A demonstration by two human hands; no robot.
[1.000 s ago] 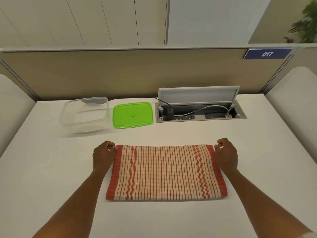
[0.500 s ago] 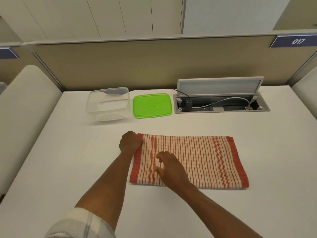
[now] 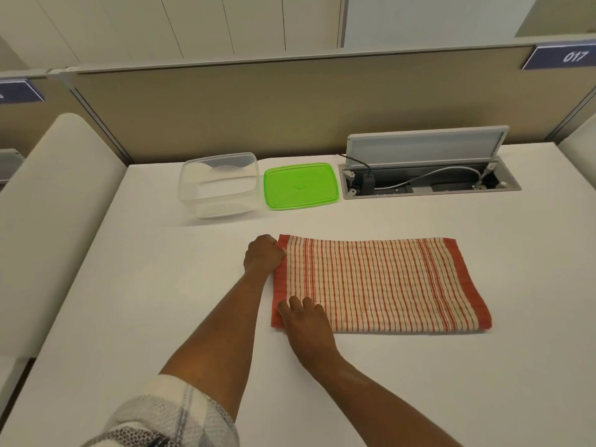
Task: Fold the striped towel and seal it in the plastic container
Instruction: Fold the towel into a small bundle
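The red-and-cream striped towel (image 3: pixel 380 285) lies flat on the white table (image 3: pixel 161 301), folded into a wide rectangle. My left hand (image 3: pixel 263 254) is closed on its far left corner. My right hand (image 3: pixel 303 321) rests on the near left corner, fingers curled over the edge. A clear plastic container (image 3: pixel 219 185) stands open at the back left. Its green lid (image 3: pixel 300 185) lies flat just right of it.
An open cable box (image 3: pixel 429 179) with a raised flap and plugged cables sits in the table at the back right. A beige partition (image 3: pixel 258 108) runs behind the table. White rounded panels flank the table on both sides.
My right hand left the towel's far right corner and crossed to the near left corner. My left hand kept its corner. The view shifted left.
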